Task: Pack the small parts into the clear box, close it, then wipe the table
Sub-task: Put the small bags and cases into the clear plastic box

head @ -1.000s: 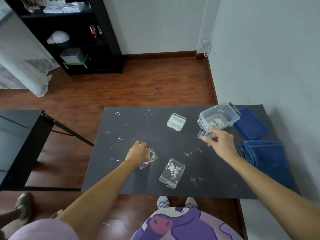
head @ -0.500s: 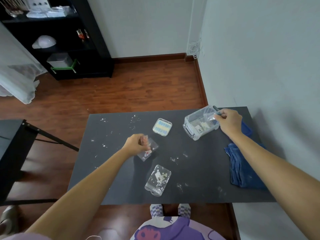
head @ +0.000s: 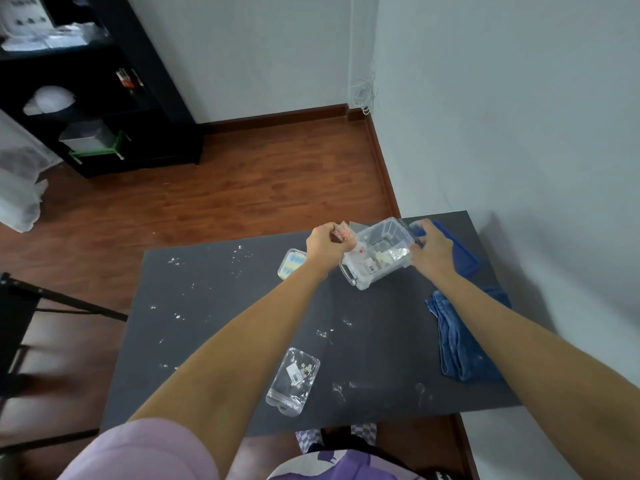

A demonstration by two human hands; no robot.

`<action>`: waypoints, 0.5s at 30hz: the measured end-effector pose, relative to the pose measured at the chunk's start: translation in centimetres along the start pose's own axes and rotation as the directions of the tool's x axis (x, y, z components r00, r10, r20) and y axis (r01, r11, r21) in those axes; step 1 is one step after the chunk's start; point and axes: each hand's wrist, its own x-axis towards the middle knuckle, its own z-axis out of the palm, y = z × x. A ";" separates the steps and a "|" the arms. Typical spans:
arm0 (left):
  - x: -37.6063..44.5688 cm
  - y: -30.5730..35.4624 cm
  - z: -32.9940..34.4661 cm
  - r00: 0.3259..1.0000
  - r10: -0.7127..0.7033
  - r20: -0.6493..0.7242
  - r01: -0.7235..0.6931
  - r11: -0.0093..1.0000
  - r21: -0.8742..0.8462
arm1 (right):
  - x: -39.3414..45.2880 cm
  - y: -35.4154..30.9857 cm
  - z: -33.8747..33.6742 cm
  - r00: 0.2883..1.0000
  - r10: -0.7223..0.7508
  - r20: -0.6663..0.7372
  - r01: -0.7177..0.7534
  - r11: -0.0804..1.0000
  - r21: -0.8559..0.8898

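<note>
a small clear plastic bag with pink bits point(head: 341, 233) is being pinched in the closed left hand point(head: 327, 245) at the left rim of the open clear plastic box point(head: 377, 258). the box's right end is being gripped by the right hand point(head: 431, 249), fingers curled. the box is sitting at the dark table's point(head: 214, 323) far right, beside a blue lid point(head: 460, 258). a clear flat case of blue parts point(head: 292, 266) is lying left of it, a clear pouch point(head: 293, 381) near the front edge, a folded blue cloth point(head: 457, 341) at right.

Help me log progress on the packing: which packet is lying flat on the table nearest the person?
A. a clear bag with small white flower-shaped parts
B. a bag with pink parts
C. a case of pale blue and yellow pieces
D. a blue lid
A: the clear bag with white flower parts lies alone on the table near its front edge, untouched by either hand.
</note>
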 end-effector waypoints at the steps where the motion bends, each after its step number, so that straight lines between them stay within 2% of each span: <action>1: 0.2 0.2 0.6 1.000 0.008 -0.018 -0.008 0.999 0.032 | -0.1 0.1 -0.1 1.000 0.024 0.001 -0.024 0.999 0.034; 6: -0.3 -0.8 0.7 0.990 0.136 -0.046 -0.125 0.974 0.189 | -1.3 0.1 1.6 0.995 0.101 0.019 -0.103 0.985 0.137; 9: -0.6 -1.9 0.4 0.971 0.238 -0.018 -0.212 0.894 0.396 | -2.3 -0.1 2.3 0.993 0.119 -0.003 -0.117 0.982 0.150; 11: -1.0 -2.4 -0.1 0.955 0.290 -0.057 -0.241 0.877 0.416 | -2.7 -0.1 2.4 0.993 0.116 -0.021 -0.113 0.986 0.126; 13: -1.5 -3.4 -1.0 0.933 0.322 -0.163 -0.231 0.879 0.417 | -2.9 -0.3 2.6 0.994 0.108 -0.026 -0.105 0.988 0.114; 15: -1.7 -4.9 -2.4 0.937 0.257 -0.235 -0.127 0.881 0.456 | -3.1 -0.5 2.7 0.994 0.106 -0.021 -0.103 0.987 0.120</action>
